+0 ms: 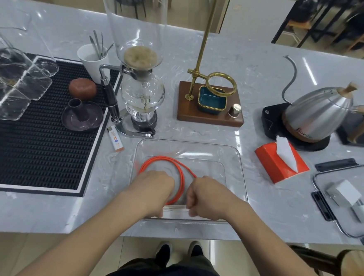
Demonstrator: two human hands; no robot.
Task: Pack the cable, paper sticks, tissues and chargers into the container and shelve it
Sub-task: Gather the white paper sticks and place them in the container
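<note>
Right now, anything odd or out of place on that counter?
Nothing spilled or broken. The chargers sit on the container's lid, not in the container, and the orange tissue box lies skewed beside it. Both hands, left and right, hold the paper sticks over the cable.

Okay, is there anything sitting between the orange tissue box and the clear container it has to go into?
Nothing visible. Only bare marble counter lies between the orange tissue box and the clear plastic container. The container is open on top, holding the coiled orange cable.
</note>
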